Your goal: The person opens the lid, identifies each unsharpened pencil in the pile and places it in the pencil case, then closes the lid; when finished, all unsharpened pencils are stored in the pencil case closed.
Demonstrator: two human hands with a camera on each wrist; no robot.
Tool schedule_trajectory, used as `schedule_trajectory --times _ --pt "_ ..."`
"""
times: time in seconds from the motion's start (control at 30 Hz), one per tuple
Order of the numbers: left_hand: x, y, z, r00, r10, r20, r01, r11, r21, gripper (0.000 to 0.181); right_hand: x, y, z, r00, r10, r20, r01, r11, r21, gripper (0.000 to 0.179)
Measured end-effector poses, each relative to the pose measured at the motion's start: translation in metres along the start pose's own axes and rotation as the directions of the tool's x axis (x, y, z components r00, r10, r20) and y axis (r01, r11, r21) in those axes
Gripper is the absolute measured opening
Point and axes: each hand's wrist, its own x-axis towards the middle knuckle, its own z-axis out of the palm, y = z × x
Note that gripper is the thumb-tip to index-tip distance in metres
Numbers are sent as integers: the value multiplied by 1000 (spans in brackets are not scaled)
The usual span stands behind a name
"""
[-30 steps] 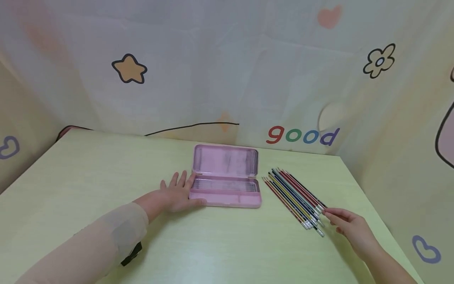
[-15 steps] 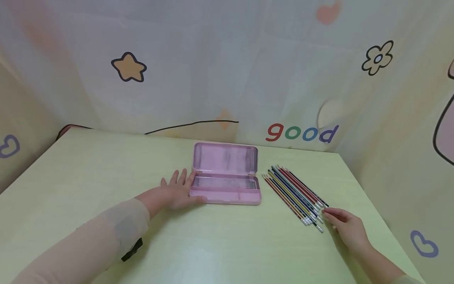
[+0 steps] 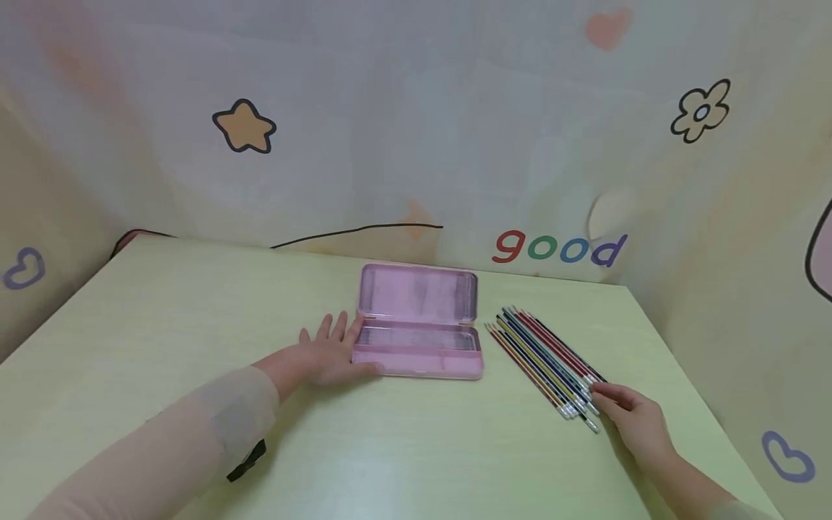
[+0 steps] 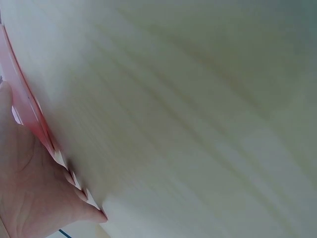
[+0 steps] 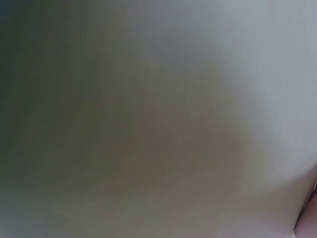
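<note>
An open pink pencil case lies on the table in the head view, its lid tipped back. My left hand rests at its left end, fingers spread, with the thumb along the front edge. The left wrist view shows the same palm against the pink case side. Right of the case, several striped pencils lie slanted side by side, eraser ends toward me. My right hand pinches at the eraser end of a pencil on their right side; its fingertips partly hide that end.
The pale table runs back to a printed cloth backdrop close behind the case lid. Another cloth side rises beyond the table's right edge. The right wrist view is mostly blurred.
The head view shifts slightly. My right hand turns a little at the pencil ends, and a dark pencil's end now shows beyond the fingertips. My left hand stays against the case.
</note>
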Motion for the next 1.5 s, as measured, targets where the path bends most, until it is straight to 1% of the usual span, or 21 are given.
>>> schedule_trajectory --times 0.13,0.2,0.27,0.37,0.5,0.53,0.67,0.73,0.77,0.87,0.97,1.07,1.13,1.2,1.23,1.3,1.37,1.5 --pt "7 1 7 1000 -8 12 7 1000 11 104 -5 2 -1 999 23 -32 -25 999 -48 48" --pt "10 -1 10 1000 -24 6 24 1000 15 105 -6 2 1 999 17 -43 -20 997 -78 48" --pt "10 -3 10 999 -39 9 38 999 13 106 -4 0 4 999 12 -43 -17 995 -100 48" --pt "6 -4 8 999 -44 12 44 999 2 106 -3 -5 7 1000 14 -25 -17 992 -127 45" --pt "-1 -1 1 1000 -26 12 26 1000 -8 104 -2 -9 8 1000 11 10 -9 987 -160 43" --pt "1 -3 2 1000 -18 4 18 1000 -8 105 -2 -10 7 1000 9 21 -5 987 -162 43" --pt "1 -2 2 1000 -15 10 15 1000 -6 105 -2 -11 4 998 -12 56 23 980 -198 41" --pt "2 -2 2 1000 -15 15 15 1000 -1 105 -2 -12 2 998 -10 57 22 977 -210 41" --pt "0 0 0 1000 -17 20 17 1000 2 104 -3 -12 1 999 -8 43 17 980 -200 41" --pt "2 -1 0 1000 -18 20 18 1000 7 103 -3 -16 -1 1000 -7 -29 4 994 -112 41" --pt "3 -2 1 999 -32 26 32 999 10 103 -4 -19 -4 992 -39 -122 38 999 -16 40" --pt "1 -4 4 999 -33 22 32 999 10 103 -6 -20 -7 984 -52 -169 56 998 19 38" --pt "-1 -5 6 999 -28 21 28 1000 11 103 -7 -21 -10 984 -30 -174 42 997 66 32" --pt "-2 -6 8 1000 -12 3 12 1000 3 103 -7 -22 -14 986 -3 -166 27 990 142 25" --pt "-1 -6 8 1000 -13 1 13 1000 7 103 -7 -23 -16 987 5 -159 24 983 181 21" --pt "0 -5 8 1000 -13 -7 13 1000 5 104 -5 -26 -18 989 14 -145 25 965 261 15" --pt "1 -4 7 1000 -18 -6 18 1000 3 105 -4 -30 -18 992 20 -126 24 941 336 12" --pt "1 -3 2 1000 -19 -5 19 1000 7 106 1 -38 -16 994 4 -111 42 911 411 13"
